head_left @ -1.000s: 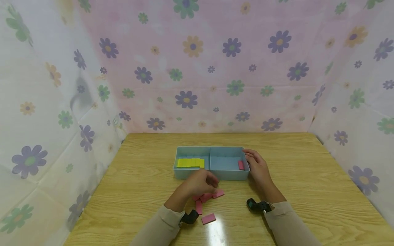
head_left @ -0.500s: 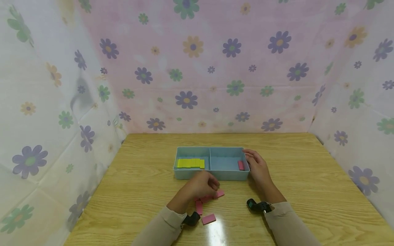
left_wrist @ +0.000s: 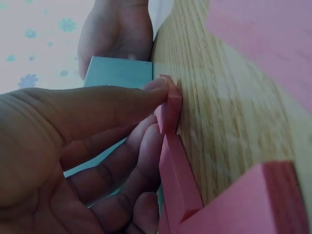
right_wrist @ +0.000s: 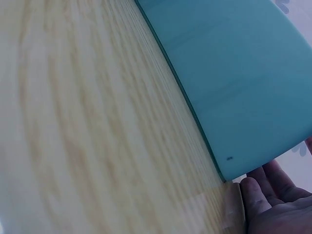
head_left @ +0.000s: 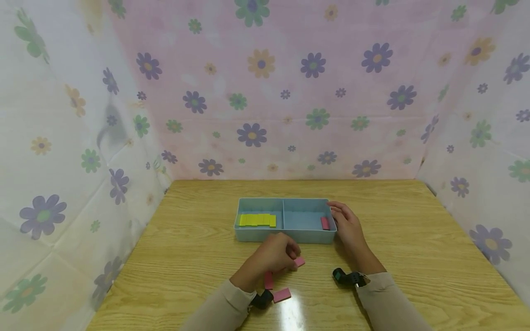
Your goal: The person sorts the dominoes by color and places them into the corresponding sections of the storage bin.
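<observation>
Box (head_left: 306,236): one, with two compartments. Right compartment: one pink tile (head_left: 325,223). Left compartment: one row of yellow tiles (head_left: 256,220) (edges too faint for an exact count). Near side of box: at least three pink tiles (head_left: 282,294). Hands: two, left hand (head_left: 278,253) and right hand (head_left: 350,227).

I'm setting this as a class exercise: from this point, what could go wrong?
1. The left hand has a pink tile at its fingertips, with a neighbouring tile right by it; lifting might drag that one along.
2. The left hand is in front of the divider, so a pink tile could land among the yellow tiles.
3. The right hand is against the box at one end; a push there might slide it.
</observation>
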`<action>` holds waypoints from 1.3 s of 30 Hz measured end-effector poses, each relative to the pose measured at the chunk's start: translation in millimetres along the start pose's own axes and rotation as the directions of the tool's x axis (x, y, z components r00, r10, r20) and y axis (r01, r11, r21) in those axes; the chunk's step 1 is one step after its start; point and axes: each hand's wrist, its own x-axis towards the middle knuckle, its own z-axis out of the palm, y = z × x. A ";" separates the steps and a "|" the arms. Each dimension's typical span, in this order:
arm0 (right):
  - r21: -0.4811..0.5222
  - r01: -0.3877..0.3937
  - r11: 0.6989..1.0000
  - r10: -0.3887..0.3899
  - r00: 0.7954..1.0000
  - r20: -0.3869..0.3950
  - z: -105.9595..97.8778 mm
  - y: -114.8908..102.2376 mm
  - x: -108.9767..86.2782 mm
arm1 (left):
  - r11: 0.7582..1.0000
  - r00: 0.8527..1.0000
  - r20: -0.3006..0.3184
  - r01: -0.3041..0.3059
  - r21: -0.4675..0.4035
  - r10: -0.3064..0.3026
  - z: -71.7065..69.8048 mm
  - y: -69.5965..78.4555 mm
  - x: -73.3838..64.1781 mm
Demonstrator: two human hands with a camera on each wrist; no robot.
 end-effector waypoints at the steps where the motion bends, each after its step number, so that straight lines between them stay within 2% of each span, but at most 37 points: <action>1: -0.003 0.001 1.000 -0.001 1.000 0.000 0.1 -0.1 -0.2 | 1.000 1.000 -0.003 -0.002 0.011 0.002 -0.1 1.0 -0.4; 14: -0.023 0.017 1.000 -0.016 1.000 0.005 0.8 2.1 1.0 | 0.993 0.998 -0.037 -0.040 0.109 0.044 1.3 6.6 -4.2; 24: -0.016 0.006 1.000 -0.006 1.000 0.000 0.0 -0.7 -1.2 | 0.982 0.998 -0.032 -0.043 0.183 0.049 -0.9 11.9 -6.5; 36: -0.053 0.017 0.998 -0.018 1.000 -0.012 0.1 2.4 2.1 | 0.982 0.997 -0.058 -0.039 0.183 0.050 -2.1 13.3 -6.2; 39: -0.048 0.016 0.999 -0.016 1.000 -0.009 0.5 1.8 1.7 | 0.986 0.997 -0.060 -0.044 0.159 0.054 -2.7 12.9 -6.0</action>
